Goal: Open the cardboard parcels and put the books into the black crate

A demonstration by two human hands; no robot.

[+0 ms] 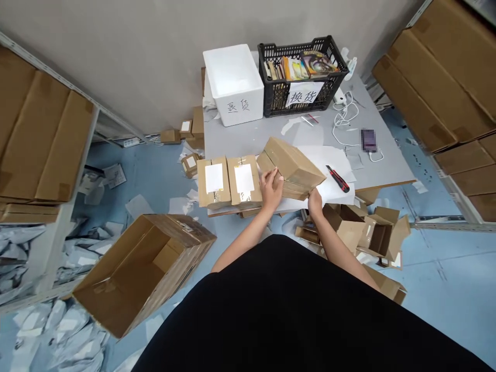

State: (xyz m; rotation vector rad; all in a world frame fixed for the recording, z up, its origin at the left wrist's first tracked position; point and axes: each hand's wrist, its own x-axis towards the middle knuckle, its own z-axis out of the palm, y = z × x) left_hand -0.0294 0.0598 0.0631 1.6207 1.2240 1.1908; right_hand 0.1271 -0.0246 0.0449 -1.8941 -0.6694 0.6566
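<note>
A brown cardboard box (290,160) is tilted at the front edge of the grey table (267,135), partly over white paper. My left hand (272,187) grips its near left side, fingers bent against the cardboard. Closed at the near right lower corner is my right hand (315,201), also holding the box; its fingertips are hidden. Two taped cardboard boxes with white labels, a left one (214,181) and a right one (244,178), stand side by side to the left. A red and black utility knife (338,179) lies on the paper to the right.
Behind are a white bin (243,111) and a black crate (277,98) of books. A blurred phone-like device (368,140) lies with a white cable at right. A large open carton (132,268) stands on the floor at left; opened boxes (382,232) pile up at right.
</note>
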